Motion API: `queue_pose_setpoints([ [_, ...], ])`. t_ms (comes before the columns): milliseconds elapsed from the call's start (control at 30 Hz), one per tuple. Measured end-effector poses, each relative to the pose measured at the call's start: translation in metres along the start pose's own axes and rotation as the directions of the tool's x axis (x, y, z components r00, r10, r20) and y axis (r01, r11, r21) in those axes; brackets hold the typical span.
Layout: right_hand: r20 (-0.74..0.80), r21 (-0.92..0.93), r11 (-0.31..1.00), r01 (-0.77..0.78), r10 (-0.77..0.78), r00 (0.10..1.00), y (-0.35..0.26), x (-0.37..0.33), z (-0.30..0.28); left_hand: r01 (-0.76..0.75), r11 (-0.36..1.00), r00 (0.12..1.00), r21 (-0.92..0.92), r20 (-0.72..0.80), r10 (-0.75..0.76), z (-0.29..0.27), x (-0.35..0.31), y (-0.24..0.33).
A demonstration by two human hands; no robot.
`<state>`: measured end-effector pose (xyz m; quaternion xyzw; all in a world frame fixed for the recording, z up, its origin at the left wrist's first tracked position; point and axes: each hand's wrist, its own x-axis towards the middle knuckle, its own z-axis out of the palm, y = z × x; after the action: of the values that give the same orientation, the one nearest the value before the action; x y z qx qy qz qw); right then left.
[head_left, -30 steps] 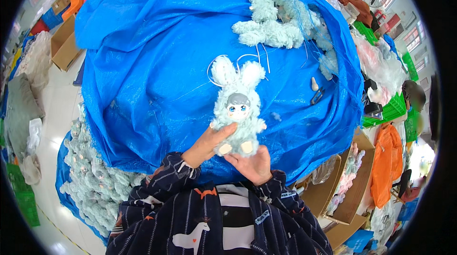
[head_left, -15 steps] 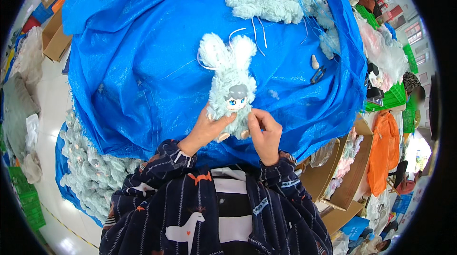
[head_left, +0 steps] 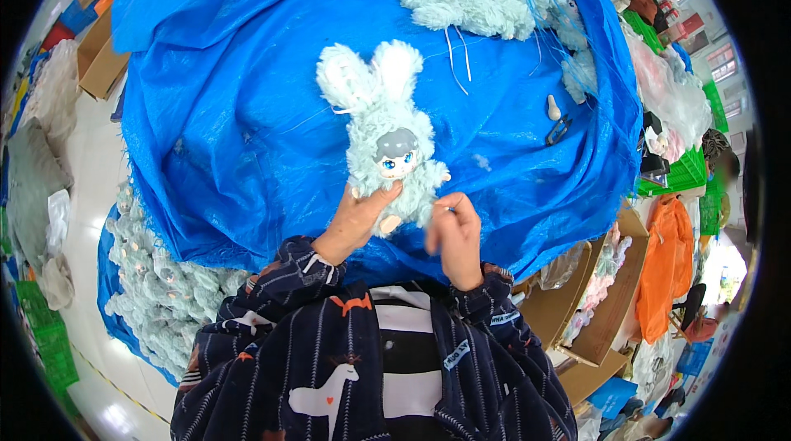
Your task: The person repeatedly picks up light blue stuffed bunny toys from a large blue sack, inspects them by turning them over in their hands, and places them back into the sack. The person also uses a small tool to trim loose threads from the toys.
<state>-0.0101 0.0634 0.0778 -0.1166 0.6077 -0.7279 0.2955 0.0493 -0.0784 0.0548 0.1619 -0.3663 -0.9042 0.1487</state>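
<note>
A pale mint plush bunny doll [head_left: 386, 124], with long fluffy ears, a grey fringe and a blue-eyed face, is held upright over the blue tarp [head_left: 264, 112]. My left hand [head_left: 356, 217] is wrapped round its lower body, thumb across the front below the face. Beside the doll's lower right side, my right hand [head_left: 455, 235] has its fingers curled in, the thumb smeared by motion. The doll's foot there is hidden, and what those fingers pinch, if anything, does not show. A bit of white ribbon hangs by the left ear.
More mint plush dolls [head_left: 478, 9] lie at the tarp's far right, with white ribbons trailing. A pale bulb-shaped piece [head_left: 554, 107] and small dark thread snips [head_left: 559, 130] rest nearby. A heap of plush dolls [head_left: 165, 293] is at lower left; a cardboard box [head_left: 610, 301] stands right.
The doll has shifted slightly left with my left hand, and its arm on the right now shows. My right hand has come away from that arm and moved slightly lower.
</note>
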Motion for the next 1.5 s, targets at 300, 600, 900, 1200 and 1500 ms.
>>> queue_pose_setpoints([
  [300,0.106,0.144,0.932,-0.332,0.319,0.942,0.012,-0.015,0.016,-0.149,0.976,0.987,0.160,-0.035,0.156,-0.002,0.004,-0.007],
  [600,0.195,-0.547,0.765,0.340,-0.279,0.940,0.025,-0.006,0.026,-0.175,0.955,0.979,0.242,-0.065,0.195,-0.009,0.006,-0.025],
  [900,0.610,-0.666,0.178,0.725,-0.430,0.666,-0.015,-0.001,0.021,0.067,0.983,0.994,0.171,0.071,-0.080,-0.021,0.008,-0.004],
  [1200,0.190,-0.112,0.990,-0.092,0.112,0.975,-0.040,0.036,-0.021,-0.003,0.871,0.916,0.491,0.351,-0.195,-0.024,-0.010,-0.002],
  [1500,0.457,-0.753,0.198,0.628,-0.530,0.715,0.001,0.038,-0.025,0.159,0.836,0.914,0.524,0.241,-0.325,-0.021,-0.015,-0.014],
])
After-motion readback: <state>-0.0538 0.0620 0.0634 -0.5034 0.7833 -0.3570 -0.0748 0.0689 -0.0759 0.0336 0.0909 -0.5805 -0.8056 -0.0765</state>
